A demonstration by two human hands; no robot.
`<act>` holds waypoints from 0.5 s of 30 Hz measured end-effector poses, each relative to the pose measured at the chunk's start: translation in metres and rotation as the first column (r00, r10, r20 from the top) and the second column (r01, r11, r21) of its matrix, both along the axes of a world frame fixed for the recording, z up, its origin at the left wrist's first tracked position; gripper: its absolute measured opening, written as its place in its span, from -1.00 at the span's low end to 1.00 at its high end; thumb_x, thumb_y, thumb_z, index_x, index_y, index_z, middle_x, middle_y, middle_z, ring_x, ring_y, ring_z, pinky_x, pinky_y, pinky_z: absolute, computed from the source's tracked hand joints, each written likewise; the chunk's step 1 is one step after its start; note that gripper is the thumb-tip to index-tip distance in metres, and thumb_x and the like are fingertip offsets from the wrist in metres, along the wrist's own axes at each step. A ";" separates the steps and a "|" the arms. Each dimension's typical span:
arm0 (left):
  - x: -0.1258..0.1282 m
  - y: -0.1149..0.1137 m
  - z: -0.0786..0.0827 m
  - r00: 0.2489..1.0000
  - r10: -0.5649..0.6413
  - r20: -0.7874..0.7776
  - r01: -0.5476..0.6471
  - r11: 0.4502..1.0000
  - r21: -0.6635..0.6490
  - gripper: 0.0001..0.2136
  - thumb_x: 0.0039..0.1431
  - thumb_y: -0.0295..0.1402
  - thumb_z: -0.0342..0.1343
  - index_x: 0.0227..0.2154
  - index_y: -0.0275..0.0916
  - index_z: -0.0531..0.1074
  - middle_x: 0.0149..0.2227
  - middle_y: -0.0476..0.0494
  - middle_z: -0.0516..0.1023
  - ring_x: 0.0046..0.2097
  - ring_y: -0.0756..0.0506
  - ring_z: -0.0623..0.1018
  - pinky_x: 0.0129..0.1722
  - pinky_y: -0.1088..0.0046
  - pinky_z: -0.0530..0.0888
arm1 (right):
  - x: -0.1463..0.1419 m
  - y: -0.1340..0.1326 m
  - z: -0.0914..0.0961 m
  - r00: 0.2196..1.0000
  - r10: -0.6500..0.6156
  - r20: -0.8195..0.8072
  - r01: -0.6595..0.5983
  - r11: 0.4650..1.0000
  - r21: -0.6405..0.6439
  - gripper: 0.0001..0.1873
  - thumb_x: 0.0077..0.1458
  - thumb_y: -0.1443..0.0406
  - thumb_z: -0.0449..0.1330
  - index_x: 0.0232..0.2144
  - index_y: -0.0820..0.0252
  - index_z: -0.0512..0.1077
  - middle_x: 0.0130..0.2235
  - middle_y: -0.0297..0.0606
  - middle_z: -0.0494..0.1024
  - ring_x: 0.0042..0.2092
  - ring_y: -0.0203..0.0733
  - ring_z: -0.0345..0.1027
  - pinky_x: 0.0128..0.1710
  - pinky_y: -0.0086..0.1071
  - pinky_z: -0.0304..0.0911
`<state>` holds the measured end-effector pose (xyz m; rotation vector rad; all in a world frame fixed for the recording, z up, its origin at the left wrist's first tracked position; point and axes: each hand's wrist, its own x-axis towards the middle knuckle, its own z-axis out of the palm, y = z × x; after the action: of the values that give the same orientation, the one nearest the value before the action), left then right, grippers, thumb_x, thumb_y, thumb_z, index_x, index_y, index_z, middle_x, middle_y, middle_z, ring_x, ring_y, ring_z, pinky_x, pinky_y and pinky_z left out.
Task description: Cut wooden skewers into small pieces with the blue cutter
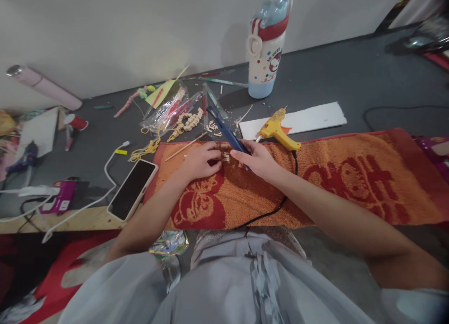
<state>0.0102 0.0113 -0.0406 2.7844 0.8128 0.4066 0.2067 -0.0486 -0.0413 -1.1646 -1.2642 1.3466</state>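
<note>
My right hand (258,159) is closed around a blue utility knife (227,132), which slants up and to the left. Beside it on the orange towel (245,198) rests my left hand (202,161), its fingers bent in and their tips close to some small pale wooden pieces (226,156). What the left fingertips hold, if anything, is hidden. A thin wooden stick (185,147) lies by the left hand. Just right of the knife, a yellow glue gun (278,130) lies partly on a white strip of board (312,119).
A cartoon tumbler (266,57) stands at the back. Left of the towel are a phone (132,190), a white cable (107,167) and a pink bottle (45,86). Plastic packets (168,104) and a string of wooden pieces (191,121) lie behind. The black cord (266,215) crosses the towel.
</note>
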 end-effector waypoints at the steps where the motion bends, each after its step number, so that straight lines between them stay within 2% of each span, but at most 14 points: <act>1: 0.000 0.000 0.000 1.000 0.003 0.001 -0.003 1.000 0.002 -0.85 0.09 -0.36 -0.01 -0.44 -0.24 0.45 -0.26 -0.15 0.43 -0.21 -0.06 0.48 -0.25 0.43 0.42 | 0.000 0.000 0.000 1.000 0.001 -0.002 -0.001 1.000 0.001 -0.64 0.00 0.05 0.21 -0.32 0.22 0.33 -0.52 -0.42 0.31 -0.56 -0.39 0.16 -0.57 -0.43 0.09; 15: 0.000 0.000 0.000 1.000 -0.009 0.018 0.009 1.000 0.010 -0.86 0.07 -0.37 0.00 -0.45 -0.24 0.44 -0.27 -0.16 0.43 -0.21 -0.07 0.47 -0.26 0.43 0.42 | 0.000 0.000 0.000 1.000 0.001 0.009 -0.001 1.000 0.013 -0.61 -0.01 0.06 0.21 -0.28 0.26 0.35 -0.51 -0.42 0.31 -0.56 -0.41 0.16 -0.58 -0.46 0.09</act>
<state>0.0106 0.0116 -0.0410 2.7884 0.7959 0.4355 0.2067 -0.0482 -0.0415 -1.1624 -1.2787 1.3336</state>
